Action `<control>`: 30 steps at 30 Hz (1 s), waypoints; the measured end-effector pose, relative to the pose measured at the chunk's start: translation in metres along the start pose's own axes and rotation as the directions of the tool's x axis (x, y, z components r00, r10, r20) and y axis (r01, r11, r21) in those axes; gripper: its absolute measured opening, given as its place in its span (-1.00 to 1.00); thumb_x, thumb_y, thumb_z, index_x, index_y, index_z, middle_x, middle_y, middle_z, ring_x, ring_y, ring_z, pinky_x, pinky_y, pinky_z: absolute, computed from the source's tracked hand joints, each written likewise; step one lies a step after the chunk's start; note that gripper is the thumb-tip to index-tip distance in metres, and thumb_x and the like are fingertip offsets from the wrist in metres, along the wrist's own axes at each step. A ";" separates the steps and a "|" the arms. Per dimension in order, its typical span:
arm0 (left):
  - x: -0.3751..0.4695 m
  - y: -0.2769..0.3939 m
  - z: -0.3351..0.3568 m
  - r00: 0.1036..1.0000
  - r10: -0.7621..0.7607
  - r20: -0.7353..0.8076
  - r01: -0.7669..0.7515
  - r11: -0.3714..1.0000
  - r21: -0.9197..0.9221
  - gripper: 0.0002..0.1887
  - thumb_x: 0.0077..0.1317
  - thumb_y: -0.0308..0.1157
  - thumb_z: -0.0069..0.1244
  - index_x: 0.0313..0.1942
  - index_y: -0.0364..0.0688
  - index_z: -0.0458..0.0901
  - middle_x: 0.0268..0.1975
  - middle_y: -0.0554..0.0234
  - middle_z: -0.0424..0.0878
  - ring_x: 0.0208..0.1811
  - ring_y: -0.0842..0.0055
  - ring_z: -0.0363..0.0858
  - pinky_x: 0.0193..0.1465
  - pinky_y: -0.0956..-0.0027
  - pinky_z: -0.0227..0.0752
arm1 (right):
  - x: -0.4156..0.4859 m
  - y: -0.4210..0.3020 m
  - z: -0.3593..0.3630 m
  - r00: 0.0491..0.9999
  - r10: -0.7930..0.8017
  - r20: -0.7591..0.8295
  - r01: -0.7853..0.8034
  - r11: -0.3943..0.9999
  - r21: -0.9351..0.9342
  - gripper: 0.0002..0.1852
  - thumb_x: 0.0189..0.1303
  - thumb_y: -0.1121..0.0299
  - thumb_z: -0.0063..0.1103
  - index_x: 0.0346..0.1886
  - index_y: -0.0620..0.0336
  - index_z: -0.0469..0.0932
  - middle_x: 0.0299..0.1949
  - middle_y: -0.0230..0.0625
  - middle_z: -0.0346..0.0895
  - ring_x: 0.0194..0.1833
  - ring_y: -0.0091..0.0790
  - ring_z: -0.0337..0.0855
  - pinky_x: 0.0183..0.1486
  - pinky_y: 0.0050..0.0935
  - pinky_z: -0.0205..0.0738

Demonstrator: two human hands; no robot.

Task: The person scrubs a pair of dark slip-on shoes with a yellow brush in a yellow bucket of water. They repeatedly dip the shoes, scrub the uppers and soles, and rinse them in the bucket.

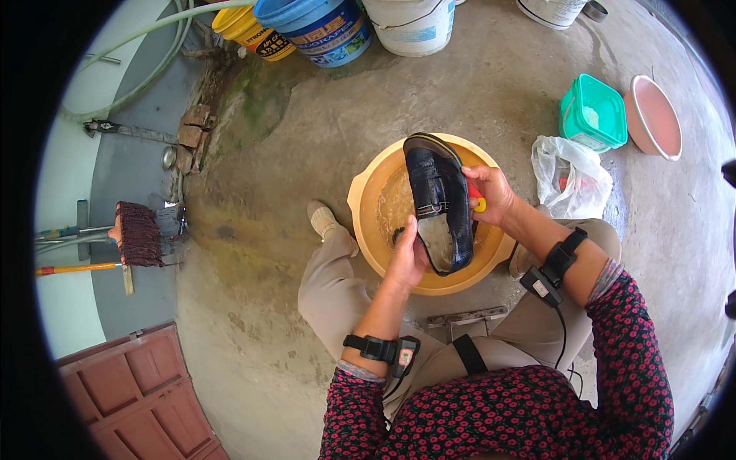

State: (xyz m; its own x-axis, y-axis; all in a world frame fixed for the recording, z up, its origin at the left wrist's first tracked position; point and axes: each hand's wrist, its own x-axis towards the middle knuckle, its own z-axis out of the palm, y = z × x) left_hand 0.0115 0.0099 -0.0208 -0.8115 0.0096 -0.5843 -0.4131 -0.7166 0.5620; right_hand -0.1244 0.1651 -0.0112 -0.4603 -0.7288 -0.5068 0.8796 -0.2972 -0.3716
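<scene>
A dark leather slip-on shoe (438, 198) is held above a yellow plastic basin (363, 230). Its toe points away from me and its opening faces up, showing a pale insole. My left hand (409, 256) grips the shoe near the heel on its left side. Along the right edge, my right hand (489, 192) supports the shoe and also holds a red and yellow handle (478, 198); the tool's working end is hidden behind the shoe. Cloudy water (394, 201) lies in the basin. A dark piece, too covered to identify, shows beside my left thumb.
To the right are a clear plastic bag (572, 178), a green tub (595, 112) and a pink basin (655, 118). Several buckets, including a blue bucket (319, 31) and a white bucket (411, 26), stand ahead. A brush-headed broom (138, 234) leans at the left wall.
</scene>
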 end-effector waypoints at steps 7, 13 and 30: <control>-0.009 -0.008 0.012 0.985 0.112 0.132 -0.120 0.991 0.054 -0.54 0.08 -0.57 0.01 0.05 -0.31 0.38 -0.12 0.23 0.56 -0.11 0.50 0.54 0.01 0.42 0.41 | 0.002 0.008 0.007 0.959 -0.023 -0.284 -0.033 0.981 -0.193 -0.75 0.23 0.11 -0.07 -0.34 0.05 0.50 -0.57 -0.45 0.43 -0.71 -0.55 0.21 -0.61 -0.59 0.22; -0.003 -0.007 0.006 0.971 0.229 -0.063 -0.197 0.924 0.328 -0.47 -0.09 -0.68 -0.12 0.02 -0.34 0.39 -0.19 0.22 0.57 -0.21 0.51 0.56 -0.08 0.45 0.43 | -0.010 -0.012 0.006 0.784 -0.463 -0.414 0.056 0.717 -0.695 -0.65 0.20 0.24 0.01 -0.04 0.24 0.54 -0.53 -0.38 0.42 -0.55 -0.56 0.37 -0.46 -0.53 0.35; -0.003 -0.013 0.003 0.970 0.226 -0.085 -0.155 0.855 0.496 -0.68 0.16 -0.65 -0.14 -0.04 -0.37 0.47 -0.23 0.26 0.58 -0.24 0.58 0.50 -0.10 0.50 0.36 | -0.028 0.005 0.003 0.739 -0.580 0.342 0.159 -0.343 -0.926 -0.68 -0.01 0.42 0.19 -0.11 0.02 0.60 -0.28 -0.23 0.53 -0.29 -0.12 0.58 -0.23 -0.24 0.45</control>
State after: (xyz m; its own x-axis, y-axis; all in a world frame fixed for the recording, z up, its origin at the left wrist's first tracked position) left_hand 0.0179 0.0209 -0.0246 -0.8455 -0.2123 -0.4900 -0.4317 -0.2683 0.8612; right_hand -0.1062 0.1821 0.0036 -0.8095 -0.5773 0.1069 -0.4860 0.5567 -0.6737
